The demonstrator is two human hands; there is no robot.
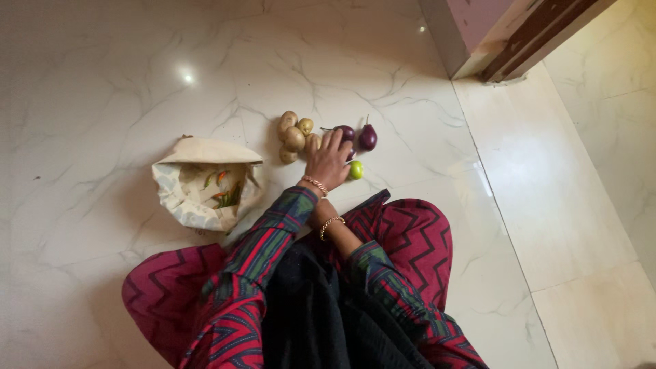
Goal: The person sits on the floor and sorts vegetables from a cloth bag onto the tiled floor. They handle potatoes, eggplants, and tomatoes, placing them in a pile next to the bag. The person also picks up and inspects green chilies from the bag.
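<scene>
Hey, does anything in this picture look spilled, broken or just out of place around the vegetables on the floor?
Nothing looks spilled or damaged. The potatoes, two purple eggplants and a small green fruit sit in a tidy cluster on the marble floor beside the left hand. The cloth bag lies open, its contents inside.

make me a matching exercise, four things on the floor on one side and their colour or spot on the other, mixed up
Things:
1. potatoes
2. cloth bag
3. lime
4. aubergine

Descriptions:
A. bright green, just right of the left hand
B. dark purple, with a stem pointing up in the picture
C. brown, in a cluster left of the hand
D. cream, open, lying far left with green and red chillies inside

Pairs: 1-C, 2-D, 3-A, 4-B
</scene>
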